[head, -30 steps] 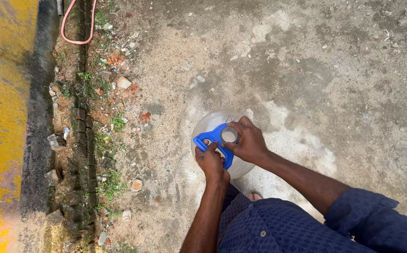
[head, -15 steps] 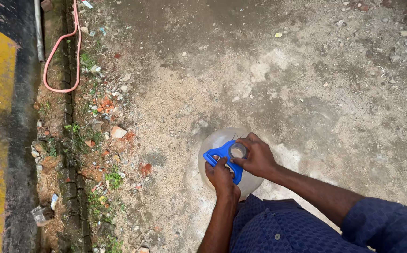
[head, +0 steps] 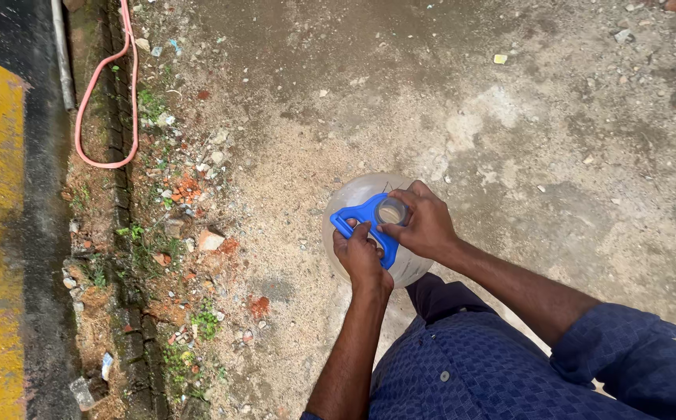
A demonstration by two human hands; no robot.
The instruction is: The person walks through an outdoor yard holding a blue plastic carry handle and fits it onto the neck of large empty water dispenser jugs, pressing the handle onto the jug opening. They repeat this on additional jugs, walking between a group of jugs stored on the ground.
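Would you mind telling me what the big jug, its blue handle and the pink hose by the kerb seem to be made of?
The jug looks like clear, slightly cloudy plastic: the ground shows faintly through its rounded wall. The blue handle, held by the left hand and right hand, seems moulded hard plastic, smooth and evenly coloured. The pink hose appears to be flexible rubber or soft plastic, as it bends in a loop.

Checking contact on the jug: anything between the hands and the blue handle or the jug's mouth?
Nothing visible. The left hand rests directly on the blue handle, and the right hand sits at the open mouth of the clear water jug. The fingers hide part of the handle and neck.
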